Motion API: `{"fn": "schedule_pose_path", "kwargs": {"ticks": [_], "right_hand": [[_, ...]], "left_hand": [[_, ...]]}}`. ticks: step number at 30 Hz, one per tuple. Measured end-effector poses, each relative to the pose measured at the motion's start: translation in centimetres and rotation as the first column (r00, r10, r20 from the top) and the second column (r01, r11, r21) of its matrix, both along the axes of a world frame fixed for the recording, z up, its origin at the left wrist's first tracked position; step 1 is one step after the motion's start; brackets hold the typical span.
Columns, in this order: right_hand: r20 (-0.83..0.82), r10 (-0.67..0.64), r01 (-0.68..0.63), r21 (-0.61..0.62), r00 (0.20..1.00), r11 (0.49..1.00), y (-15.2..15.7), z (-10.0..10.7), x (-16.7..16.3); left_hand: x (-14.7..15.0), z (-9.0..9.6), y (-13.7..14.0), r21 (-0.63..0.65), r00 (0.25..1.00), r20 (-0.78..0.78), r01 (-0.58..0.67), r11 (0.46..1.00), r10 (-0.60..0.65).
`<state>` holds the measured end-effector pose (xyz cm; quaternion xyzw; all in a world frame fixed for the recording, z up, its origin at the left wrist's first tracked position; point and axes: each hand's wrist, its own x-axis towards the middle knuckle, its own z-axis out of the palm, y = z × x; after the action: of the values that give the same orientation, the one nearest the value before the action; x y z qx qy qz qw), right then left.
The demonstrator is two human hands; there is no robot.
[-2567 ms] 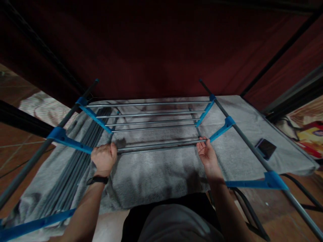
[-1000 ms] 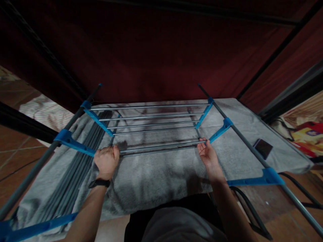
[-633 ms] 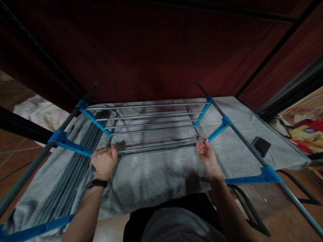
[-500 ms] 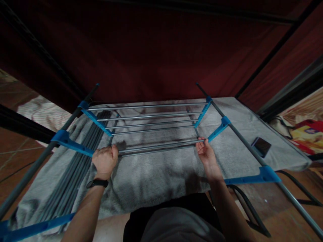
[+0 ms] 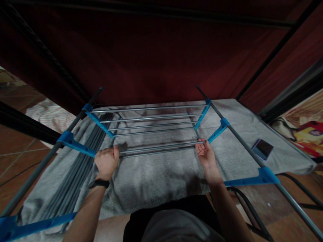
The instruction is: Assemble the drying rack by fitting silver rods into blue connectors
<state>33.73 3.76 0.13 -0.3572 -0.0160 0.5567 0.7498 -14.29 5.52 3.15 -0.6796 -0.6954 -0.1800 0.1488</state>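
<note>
A rack frame of grey metal tubes (image 5: pixel 241 143) and blue plastic brackets (image 5: pixel 78 145) stretches across in front of me. Its far shelf has several thin crossbars (image 5: pixel 151 117) between two brackets. On the nearer tier, my left hand (image 5: pixel 107 163) is wrapped over the left end of a metal rod (image 5: pixel 161 147), by the bracket there. My right hand (image 5: pixel 205 153) grips the same tier's rods at their right end, thumb and fingers around them close to the right bracket (image 5: pixel 218 130). Whether both rods are in each hand is partly hidden.
A grey blanket (image 5: pixel 156 181) covers the surface beneath. Several loose grey tubes (image 5: pixel 78 174) lie at the left on it. At the right rests a phone (image 5: pixel 262 149). Dark red fabric (image 5: pixel 151 60) rises behind; a red and yellow bag (image 5: pixel 309 136) sits far right.
The view has shifted slightly, with the left side of the rack appearing a little further right. Both hands keep their hold on the rods.
</note>
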Motion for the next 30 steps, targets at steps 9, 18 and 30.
{"fn": "schedule_pose_path", "kwargs": {"ticks": [9,18,30], "right_hand": [[-0.103,-0.059,0.06,0.008,0.993,0.998,-0.1,0.5,-0.4],[-0.145,-0.093,0.094,-0.003,0.985,0.996,0.3,0.6,-0.9],[-0.058,-0.091,0.093,0.049,0.994,0.994,0.5,0.6,-1.5]], "left_hand": [[0.3,0.4,-0.3,0.012,0.996,-0.079,0.038,0.999,-0.037],[-0.1,0.3,0.1,-0.018,0.998,-0.057,-0.002,1.0,0.001],[-0.2,0.3,0.2,-0.015,0.997,-0.074,-0.019,1.0,0.018]]}}
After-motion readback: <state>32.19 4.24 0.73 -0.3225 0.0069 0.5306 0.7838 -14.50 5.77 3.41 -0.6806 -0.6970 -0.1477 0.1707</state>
